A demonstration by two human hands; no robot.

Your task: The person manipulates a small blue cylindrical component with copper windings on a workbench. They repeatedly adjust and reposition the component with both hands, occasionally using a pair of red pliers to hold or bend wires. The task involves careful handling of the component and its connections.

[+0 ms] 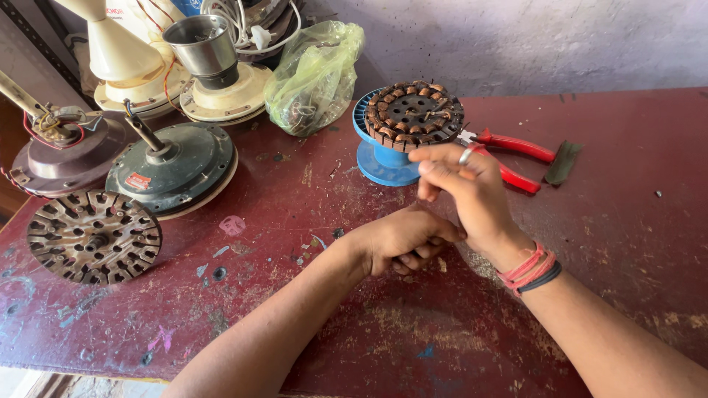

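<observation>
Right hand [472,193] is raised just above the table [605,243], fingers bent and drawn together w/ tips pointing down; a ring on one finger, red and dark bands on the wrist. Whether it pinches anything can't be told – nothing shows between the fingertips. Left hand [402,239] lies on the table just below and beside it, fingers curled under into a loose fist, touching the right hand near the wrist; can't tell if sth is inside.

Just behind the right hand: a wound motor core [414,112], round, w/ copper coils round its rim, sitting on top of a blue spool [380,162]. Right of that, red-handled pliers [516,156] lie flat, partly hidden by the right hand's fingers, and a dark flat strip [563,162] lies beside the handles.

Further left: a clear plastic bag [313,74] w/ parts in it, a steel cup [203,46] on a cream-coloured base, a grey fan motor housing [173,166] w/ its shaft up, a brown one [70,155] w/ wires, and a bare slotted metal disc [94,237] near the table's left edge. Table top is dark red, scuffed, w/ paint specks.
</observation>
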